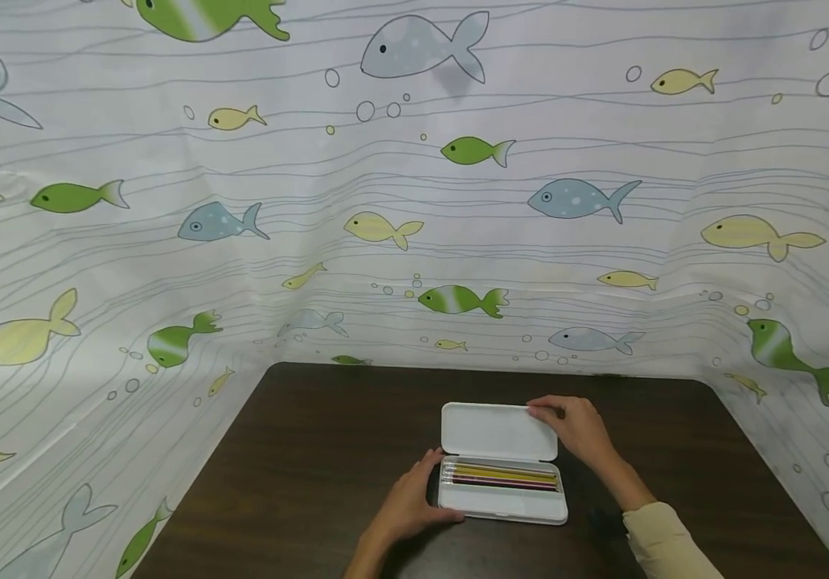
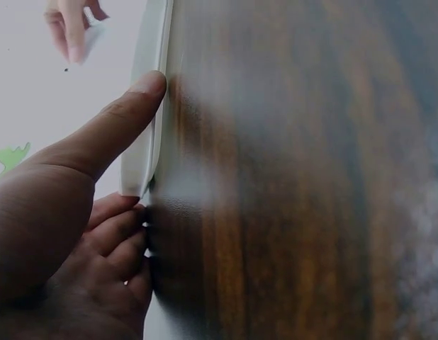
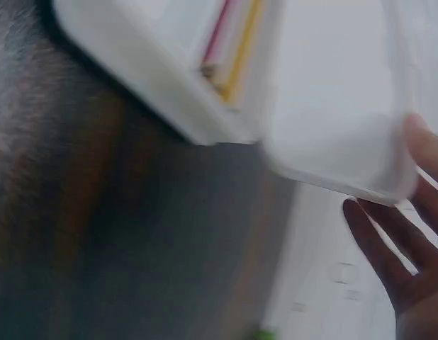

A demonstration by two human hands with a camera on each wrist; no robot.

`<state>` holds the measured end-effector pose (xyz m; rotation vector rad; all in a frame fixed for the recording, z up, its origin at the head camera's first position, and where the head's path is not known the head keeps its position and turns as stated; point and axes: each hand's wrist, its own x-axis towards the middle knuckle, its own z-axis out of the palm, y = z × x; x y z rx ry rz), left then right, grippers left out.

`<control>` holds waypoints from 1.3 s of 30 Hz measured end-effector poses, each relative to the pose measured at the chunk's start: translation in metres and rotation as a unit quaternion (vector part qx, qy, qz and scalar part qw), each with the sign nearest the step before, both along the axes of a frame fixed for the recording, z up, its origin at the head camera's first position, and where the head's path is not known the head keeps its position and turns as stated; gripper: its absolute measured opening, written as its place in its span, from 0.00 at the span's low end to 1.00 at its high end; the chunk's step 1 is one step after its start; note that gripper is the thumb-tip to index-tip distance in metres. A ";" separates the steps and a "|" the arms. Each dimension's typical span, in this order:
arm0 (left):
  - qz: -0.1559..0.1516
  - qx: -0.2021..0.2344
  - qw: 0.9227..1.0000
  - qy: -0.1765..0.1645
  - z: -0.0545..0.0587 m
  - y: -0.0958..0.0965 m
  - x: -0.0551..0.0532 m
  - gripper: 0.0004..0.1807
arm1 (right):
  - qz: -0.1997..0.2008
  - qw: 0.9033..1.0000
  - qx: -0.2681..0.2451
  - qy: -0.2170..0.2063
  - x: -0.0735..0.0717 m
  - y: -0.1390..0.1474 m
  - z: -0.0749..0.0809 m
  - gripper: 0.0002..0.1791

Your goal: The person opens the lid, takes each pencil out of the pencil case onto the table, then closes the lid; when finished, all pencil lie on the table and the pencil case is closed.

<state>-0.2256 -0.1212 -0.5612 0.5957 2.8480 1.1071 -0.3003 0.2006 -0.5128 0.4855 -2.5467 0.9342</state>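
Note:
A white pencil case (image 1: 508,507) lies on the dark table with its lid (image 1: 494,432) raised at the back. Several pencils (image 1: 504,476), among them yellow and dark ones, lie side by side in the case. My left hand (image 1: 410,500) grips the case's left end, its thumb on the front edge and its fingers around the side, as the left wrist view also shows along the case edge (image 2: 142,149). At the lid's upper right corner, my right hand (image 1: 582,430) pinches the rim between thumb and fingers. The right wrist view shows that lid corner (image 3: 332,106) close up.
The brown wood-grain table (image 1: 298,458) extends around the case on all sides. A white sheet with printed fish (image 1: 468,150) hangs behind the table and along both sides. A dark shadowy patch lies right of the case, too unclear to identify.

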 end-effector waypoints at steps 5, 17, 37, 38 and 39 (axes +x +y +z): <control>0.000 -0.001 1.000 -0.001 0.002 -0.001 0.001 0.54 | 0.036 0.993 0.045 0.106 0.032 -0.007 0.027 0.26; -0.002 0.001 1.000 -0.007 -0.001 -0.004 0.000 0.53 | 0.065 0.983 0.148 0.086 0.075 -0.032 -0.017 0.14; -0.004 0.013 1.000 -0.009 -0.002 -0.002 0.001 0.53 | 0.110 0.975 0.195 0.011 0.064 -0.034 -0.019 0.11; -0.004 0.014 1.000 -0.008 -0.002 -0.002 0.001 0.53 | 0.109 0.974 0.197 0.008 0.063 -0.033 -0.019 0.12; -0.005 0.016 1.000 -0.007 -0.002 -0.002 0.000 0.53 | 0.109 0.974 0.197 0.007 0.062 -0.033 -0.020 0.12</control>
